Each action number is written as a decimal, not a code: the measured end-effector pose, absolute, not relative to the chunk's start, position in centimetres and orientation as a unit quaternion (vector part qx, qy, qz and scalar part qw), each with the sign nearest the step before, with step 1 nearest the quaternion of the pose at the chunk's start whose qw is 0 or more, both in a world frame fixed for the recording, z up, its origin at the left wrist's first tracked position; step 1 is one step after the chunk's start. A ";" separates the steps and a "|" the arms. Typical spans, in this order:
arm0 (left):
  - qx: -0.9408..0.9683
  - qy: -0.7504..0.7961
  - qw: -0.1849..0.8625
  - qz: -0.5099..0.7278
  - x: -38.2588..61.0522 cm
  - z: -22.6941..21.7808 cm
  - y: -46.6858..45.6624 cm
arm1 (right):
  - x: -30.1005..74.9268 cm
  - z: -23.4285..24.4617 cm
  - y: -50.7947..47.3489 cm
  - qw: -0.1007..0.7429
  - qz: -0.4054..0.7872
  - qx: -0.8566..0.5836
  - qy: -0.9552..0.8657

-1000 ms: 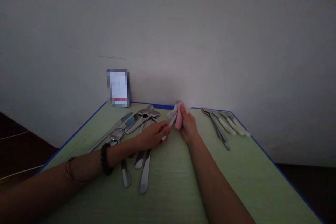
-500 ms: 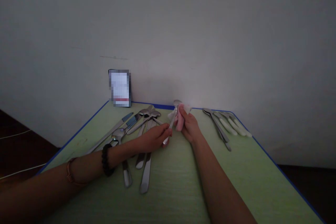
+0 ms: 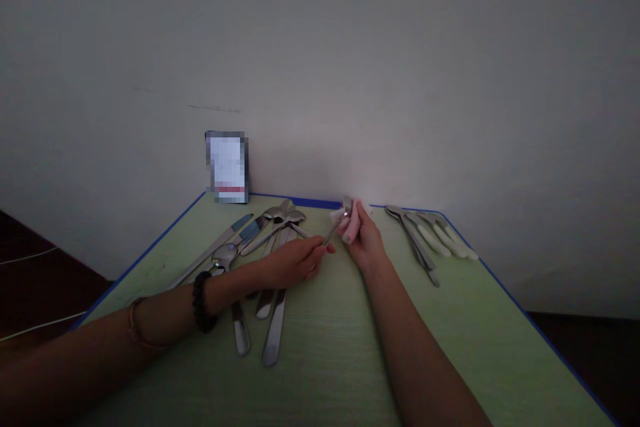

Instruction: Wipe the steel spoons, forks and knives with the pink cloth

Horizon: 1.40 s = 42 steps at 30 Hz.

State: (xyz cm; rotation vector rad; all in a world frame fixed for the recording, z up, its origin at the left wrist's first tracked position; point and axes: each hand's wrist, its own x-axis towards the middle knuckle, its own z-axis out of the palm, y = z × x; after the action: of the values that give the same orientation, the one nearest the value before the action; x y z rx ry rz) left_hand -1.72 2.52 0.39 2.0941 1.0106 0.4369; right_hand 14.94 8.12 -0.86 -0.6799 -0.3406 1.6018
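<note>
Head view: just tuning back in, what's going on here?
A person's left hand holds a metal spoon by its handle, while the right hand holds a pink-and-white cloth around its bowl end. On the green table, overlapping metal cutlery lies at the left, and white-handled cutlery at the right.

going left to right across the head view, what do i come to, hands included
copper-toned bracelet → upright lit screen → left hand holding a spoon → right hand holding a pink cloth against it → dark metal cutlery → white-handled cutlery
</note>
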 end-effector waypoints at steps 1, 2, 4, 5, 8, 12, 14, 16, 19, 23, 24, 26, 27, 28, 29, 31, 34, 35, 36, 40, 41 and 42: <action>0.826 0.393 0.369 0.164 -1.7 0.4 2.5 | 15.0 -0.8 8.2 0.639 0.700 -0.289 -0.138; 0.833 0.389 0.359 0.159 -1.7 0.4 2.4 | 15.2 -0.8 8.2 0.645 0.698 -0.281 -0.130; 0.842 0.382 0.347 0.155 -1.8 0.5 2.3 | 15.5 -0.8 8.2 0.649 0.701 -0.267 -0.129; 0.843 0.379 0.349 0.157 -1.8 0.5 2.3 | 15.6 -0.8 8.1 0.644 0.706 -0.262 -0.138; 0.830 0.379 0.372 0.168 -1.8 0.5 2.2 | 16.0 -0.7 8.1 0.621 0.717 -0.263 -0.177; 0.807 0.393 0.400 0.185 -1.7 0.4 2.3 | 16.1 -0.7 8.0 0.604 0.721 -0.278 -0.196; 0.800 0.393 0.411 0.192 -1.7 0.3 2.3 | 16.1 -0.8 7.8 0.599 0.714 -0.294 -0.211; 0.795 0.390 0.418 0.201 -1.7 0.2 2.3 | 16.0 -0.9 7.6 0.588 0.702 -0.320 -0.243; 0.788 0.388 0.425 0.218 -1.7 0.0 2.5 | 15.7 -1.1 7.2 0.570 0.684 -0.348 -0.293; 0.788 0.394 0.418 0.220 -1.6 -0.1 2.7 | 15.3 -1.3 7.1 0.565 0.677 -0.356 -0.310; 0.788 0.395 0.419 0.217 -1.6 -0.1 2.7 | 15.2 -1.4 7.2 0.569 0.674 -0.359 -0.304; 0.787 0.395 0.424 0.212 -1.6 0.1 2.7 | 15.1 -1.4 7.4 0.586 0.666 -0.363 -0.285; 0.787 0.395 0.425 0.209 -1.6 0.2 2.7 | 15.2 -1.4 7.5 0.596 0.662 -0.361 -0.276; 0.789 0.395 0.423 0.206 -1.6 0.3 2.7 | 15.2 -1.4 7.7 0.606 0.659 -0.356 -0.268; 0.791 0.395 0.420 0.204 -1.6 0.3 2.6 | 15.3 -1.4 7.8 0.615 0.658 -0.347 -0.261; 0.797 0.395 0.411 0.202 -1.6 0.5 2.5 | 15.5 -1.3 8.0 0.632 0.659 -0.326 -0.245; 0.801 0.388 0.411 0.197 -1.6 0.6 2.4 | 15.7 -1.0 8.1 0.655 0.659 -0.305 -0.208; 0.801 0.386 0.413 0.197 -1.6 0.6 2.4 | 15.7 -0.9 8.1 0.658 0.660 -0.301 -0.202; 0.800 0.384 0.416 0.197 -1.6 0.6 2.3 | 15.7 -0.8 8.0 0.658 0.660 -0.300 -0.202; 0.793 0.382 0.429 0.203 -1.8 0.4 2.3 | 15.6 -0.8 7.7 0.650 0.648 -0.317 -0.241; 0.791 0.380 0.434 0.206 -1.8 0.3 2.4 | 15.6 -0.8 7.6 0.643 0.644 -0.329 -0.252; 0.788 0.380 0.438 0.209 -1.8 0.2 2.4 | 15.5 -0.9 7.6 0.635 0.641 -0.341 -0.264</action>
State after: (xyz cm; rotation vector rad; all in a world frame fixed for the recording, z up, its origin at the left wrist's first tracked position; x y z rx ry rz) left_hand -1.83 2.41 0.19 1.9588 0.9446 0.5199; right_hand 15.52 7.57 -0.94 -0.7804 -0.6029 1.4657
